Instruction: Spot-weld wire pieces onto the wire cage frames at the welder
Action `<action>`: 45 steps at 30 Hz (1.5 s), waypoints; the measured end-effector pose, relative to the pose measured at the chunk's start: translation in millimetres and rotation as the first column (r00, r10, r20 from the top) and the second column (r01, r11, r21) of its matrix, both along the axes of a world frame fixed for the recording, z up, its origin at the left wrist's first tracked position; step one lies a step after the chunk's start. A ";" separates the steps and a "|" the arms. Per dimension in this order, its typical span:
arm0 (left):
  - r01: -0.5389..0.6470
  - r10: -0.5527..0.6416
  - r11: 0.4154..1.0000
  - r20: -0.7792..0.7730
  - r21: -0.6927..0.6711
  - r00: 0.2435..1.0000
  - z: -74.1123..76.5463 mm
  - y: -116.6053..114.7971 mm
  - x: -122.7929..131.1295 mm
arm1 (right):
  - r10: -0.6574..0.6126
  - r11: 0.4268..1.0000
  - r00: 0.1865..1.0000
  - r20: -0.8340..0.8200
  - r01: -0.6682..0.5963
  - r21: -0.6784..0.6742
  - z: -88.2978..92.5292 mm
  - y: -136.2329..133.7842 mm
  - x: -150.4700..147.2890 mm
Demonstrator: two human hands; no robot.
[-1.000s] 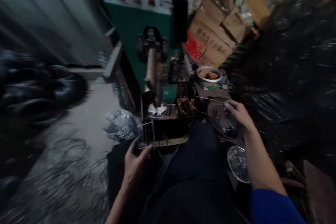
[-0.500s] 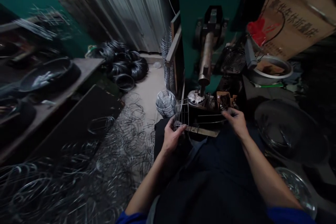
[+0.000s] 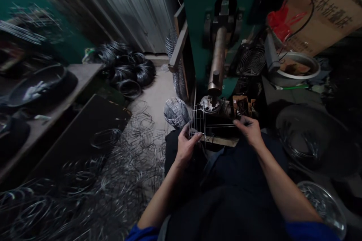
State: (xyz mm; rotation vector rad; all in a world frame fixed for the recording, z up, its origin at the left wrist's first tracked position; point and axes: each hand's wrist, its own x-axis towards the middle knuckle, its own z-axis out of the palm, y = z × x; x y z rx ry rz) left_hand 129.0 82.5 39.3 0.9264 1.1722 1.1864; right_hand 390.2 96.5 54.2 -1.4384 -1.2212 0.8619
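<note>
The left hand (image 3: 186, 144) pinches a wire frame (image 3: 204, 121), the right hand (image 3: 250, 131) a thin wire (image 3: 222, 125); both seem light, springy, best held by their edges.

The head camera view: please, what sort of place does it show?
Probably a wire-working shop: a green machine stands ahead, loose wire pieces litter the floor, and the left hand holds a wire frame.

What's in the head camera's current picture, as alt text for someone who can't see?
A person's left hand holds a small wire frame and the right hand holds thin wires, in front of a green machine. Loose wire litters the floor at left.
</note>
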 end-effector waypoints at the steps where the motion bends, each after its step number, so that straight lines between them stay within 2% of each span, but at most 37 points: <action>1: -0.001 0.001 1.000 -0.004 0.003 1.000 -0.8 2.4 1.2 | 0.003 1.000 1.000 -0.004 -0.003 -0.003 -1.4 2.5 0.1; 6: 0.007 -0.007 1.000 -0.033 0.006 0.999 1.7 16.0 10.3 | -0.001 1.000 0.999 -0.045 0.002 0.010 -9.0 18.9 2.9; 16: -0.040 0.040 0.999 -0.031 0.015 0.999 16.3 39.3 24.3 | 0.008 0.999 1.000 -0.007 -0.007 0.037 -13.1 46.4 11.4; 24: -0.018 0.019 1.000 0.011 -0.007 1.000 12.0 46.6 27.4 | -0.010 1.000 1.000 0.017 0.009 0.025 -19.0 59.0 18.0; 32: -0.023 0.023 0.999 0.009 0.027 1.000 17.3 56.2 32.7 | -0.016 1.000 0.999 0.041 0.015 0.025 -11.6 65.3 19.4; 40: -0.021 0.020 1.000 0.066 0.017 0.998 16.2 62.3 38.2 | -0.014 0.999 1.000 0.013 0.013 0.044 -22.5 71.7 28.5; 45: -0.010 0.009 1.000 0.075 0.008 0.997 13.7 66.0 39.9 | -0.015 0.999 1.000 0.016 0.014 0.049 -16.9 72.1 28.0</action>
